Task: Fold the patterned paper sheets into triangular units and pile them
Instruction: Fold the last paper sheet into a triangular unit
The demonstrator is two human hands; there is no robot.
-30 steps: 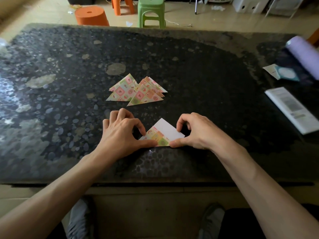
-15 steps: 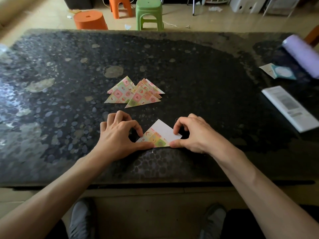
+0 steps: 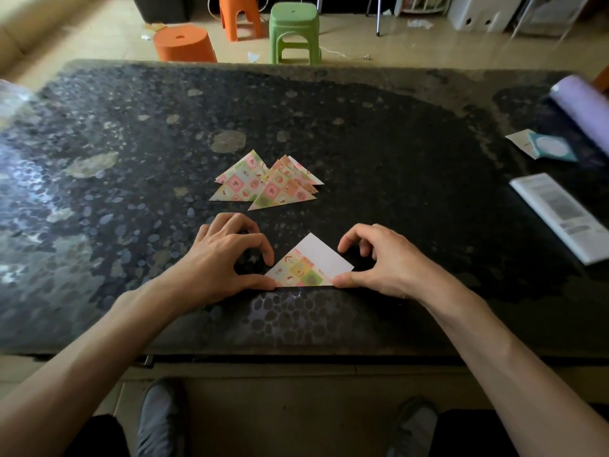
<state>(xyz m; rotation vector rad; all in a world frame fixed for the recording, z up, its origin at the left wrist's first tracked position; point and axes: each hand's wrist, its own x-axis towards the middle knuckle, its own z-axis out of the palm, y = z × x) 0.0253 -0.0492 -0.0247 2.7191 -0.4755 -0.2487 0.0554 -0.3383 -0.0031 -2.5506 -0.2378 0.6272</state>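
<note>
A half-folded patterned paper sheet (image 3: 309, 265) lies on the dark stone table (image 3: 395, 166) near its front edge. It forms a triangle with a white flap showing on its right side. My left hand (image 3: 217, 258) has its fingers curled, with the thumb on the sheet's lower left corner and the index fingertip at its left edge. My right hand (image 3: 389, 265) is also curled, its thumb pressing the lower right corner. Just behind the hands lies a loose pile of folded triangular units (image 3: 267, 186), overlapping each other.
At the table's right side lie a white leaflet (image 3: 560, 216), a teal and white packet (image 3: 547, 146) and a lilac roll (image 3: 583, 107). Beyond the far edge, an orange stool (image 3: 184, 44) and a green stool (image 3: 293, 31) stand on the floor.
My two thumbs have slid apart along the sheet's bottom crease, from near its middle out to the two corners. The pile has not moved.
</note>
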